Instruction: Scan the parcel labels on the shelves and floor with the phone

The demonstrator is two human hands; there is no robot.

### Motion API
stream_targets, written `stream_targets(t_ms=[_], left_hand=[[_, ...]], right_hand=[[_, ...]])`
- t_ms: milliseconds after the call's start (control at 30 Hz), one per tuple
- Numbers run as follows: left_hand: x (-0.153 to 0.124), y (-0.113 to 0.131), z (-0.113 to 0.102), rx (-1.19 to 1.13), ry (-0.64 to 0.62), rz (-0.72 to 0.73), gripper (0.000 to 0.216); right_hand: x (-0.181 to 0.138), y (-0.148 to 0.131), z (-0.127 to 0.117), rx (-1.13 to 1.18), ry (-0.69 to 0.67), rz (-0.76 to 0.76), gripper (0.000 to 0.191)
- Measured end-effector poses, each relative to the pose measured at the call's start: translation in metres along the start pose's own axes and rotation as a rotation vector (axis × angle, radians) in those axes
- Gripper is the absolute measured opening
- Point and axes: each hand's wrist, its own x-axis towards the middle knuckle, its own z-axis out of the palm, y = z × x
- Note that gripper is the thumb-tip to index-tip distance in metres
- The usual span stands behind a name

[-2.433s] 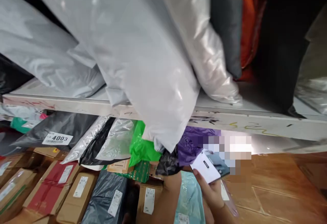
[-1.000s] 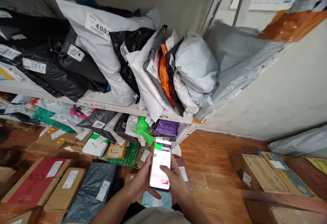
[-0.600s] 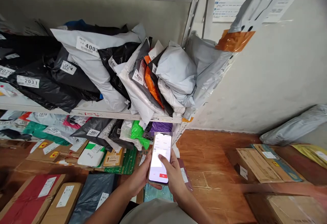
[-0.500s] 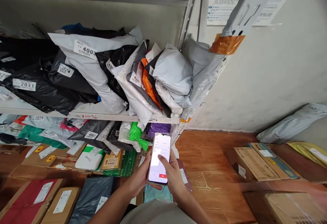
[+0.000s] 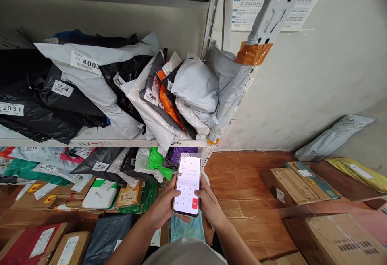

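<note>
A smartphone (image 5: 186, 186) is held upright in front of me, its lit screen showing a number keypad with a red key at the lower right. My left hand (image 5: 165, 202) wraps round its left edge, the thumb over the left side of the keypad. Along the right edge my right hand (image 5: 209, 202) grips it too, thumb at the right side of the screen. Just beyond the phone, a green bag (image 5: 160, 163) and a purple bag (image 5: 184, 153) lie on the lower shelf.
An upper shelf (image 5: 90, 141) holds several numbered parcel bags, among them a pale one (image 5: 121, 100). A taped metal post (image 5: 256, 47) stands at its right end. Cardboard boxes (image 5: 341, 237) lie on the wooden floor (image 5: 242, 188) at right; a long grey parcel (image 5: 332, 138) leans by the wall.
The phone screen has switched to a number keypad. My right thumb has moved from the screen's middle to its right edge, and my left thumb now lies over the screen. The view has shifted right.
</note>
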Motion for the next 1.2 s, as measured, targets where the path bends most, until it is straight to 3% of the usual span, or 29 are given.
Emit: stream_targets(t_ms=[100,333,567,800,967,1100,1200], left_hand=[[0.001,0.000,0.000,0.025,0.010,-0.013,0.088],[0.005,0.003,-0.002,-0.063,-0.159,-0.011,0.104],[0.010,0.008,0.003,0.052,-0.075,-0.049,0.117],[0.025,0.004,-0.005,-0.084,-0.186,-0.048,0.109],[0.048,-0.020,-0.009,-0.148,-0.162,-0.112,0.100],[0.057,-0.048,-0.017,-0.142,-0.011,-0.121,0.079],[0.039,-0.064,-0.042,-0.100,0.261,-0.124,0.069]], right_hand=[[-0.002,-0.005,-0.001,0.022,-0.048,0.012,0.058],[0.000,-0.008,-0.006,0.068,-0.035,0.041,0.056],[0.007,-0.002,-0.010,0.105,0.058,0.121,0.048],[0.017,0.007,-0.020,0.076,0.150,0.145,0.038],[0.020,0.022,-0.048,0.129,0.067,0.241,0.053],[0.008,0.022,-0.081,0.213,-0.049,0.414,0.079],[-0.002,0.014,-0.110,0.232,-0.012,0.515,0.065]])
